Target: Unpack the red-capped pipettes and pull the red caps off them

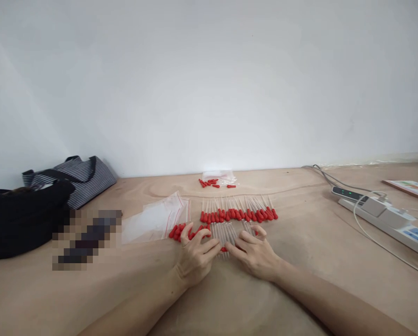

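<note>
Several clear glass droppers with red rubber bulbs [237,213] lie in a row on the wooden tabletop [300,242]. A second bunch of droppers [226,234] lies nearer me, between my hands. My left hand [195,256] rests on that bunch from the left, fingers curled and pressed against it, with loose red bulbs [177,231] just beyond its fingers. My right hand [254,252] presses against the bunch from the right, fingers bent. The two hands' fingertips nearly meet.
Clear zip bags [153,218] lie left of the droppers. A small bag with loose red bulbs [218,179] sits near the wall. A striped bag [79,177] and a black bag [23,214] stand at left. A power strip [387,219] with cables lies at right.
</note>
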Tool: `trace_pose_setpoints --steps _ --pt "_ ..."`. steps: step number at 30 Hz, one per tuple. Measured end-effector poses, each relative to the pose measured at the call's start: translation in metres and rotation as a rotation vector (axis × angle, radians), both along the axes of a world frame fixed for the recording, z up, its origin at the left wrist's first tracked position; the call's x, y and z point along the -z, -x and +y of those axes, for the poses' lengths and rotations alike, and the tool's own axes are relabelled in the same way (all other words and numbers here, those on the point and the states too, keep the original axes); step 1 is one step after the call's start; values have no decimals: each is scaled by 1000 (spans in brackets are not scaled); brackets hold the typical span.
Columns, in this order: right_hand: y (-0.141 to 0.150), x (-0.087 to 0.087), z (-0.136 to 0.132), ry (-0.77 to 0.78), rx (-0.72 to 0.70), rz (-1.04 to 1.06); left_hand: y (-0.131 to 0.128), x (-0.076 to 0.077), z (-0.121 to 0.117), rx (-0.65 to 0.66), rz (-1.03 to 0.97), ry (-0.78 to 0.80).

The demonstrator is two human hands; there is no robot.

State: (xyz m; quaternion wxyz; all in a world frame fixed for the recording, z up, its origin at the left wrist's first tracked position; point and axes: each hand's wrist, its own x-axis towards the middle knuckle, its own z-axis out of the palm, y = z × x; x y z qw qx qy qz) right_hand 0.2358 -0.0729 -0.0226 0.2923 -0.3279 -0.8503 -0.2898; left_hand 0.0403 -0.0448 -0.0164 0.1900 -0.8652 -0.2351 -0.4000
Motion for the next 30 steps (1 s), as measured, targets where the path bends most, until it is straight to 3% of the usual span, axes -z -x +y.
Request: trace_pose_setpoints --steps 7,11,16,20,25,27,30 --pt "-2 -3 -3 64 -4 -31 0 0 -4 13 -16 51" --pt "-12 -1 0 65 15 7 9 -12 1 -73 -37 68" --pt "-22 -7 8 258 231 344 24 -28 13 -215 -86 117" --pt "-15 -14 15 464 321 568 24 -29 21 -355 -88 350" --pt "-9 -14 25 807 388 798 33 -34 42 -539 -137 839" --pt "-7 -12 29 855 421 805 37 -39 52 -602 -116 944" --pt "-2 -8 34 796 493 719 37 -43 63 -661 -33 995"
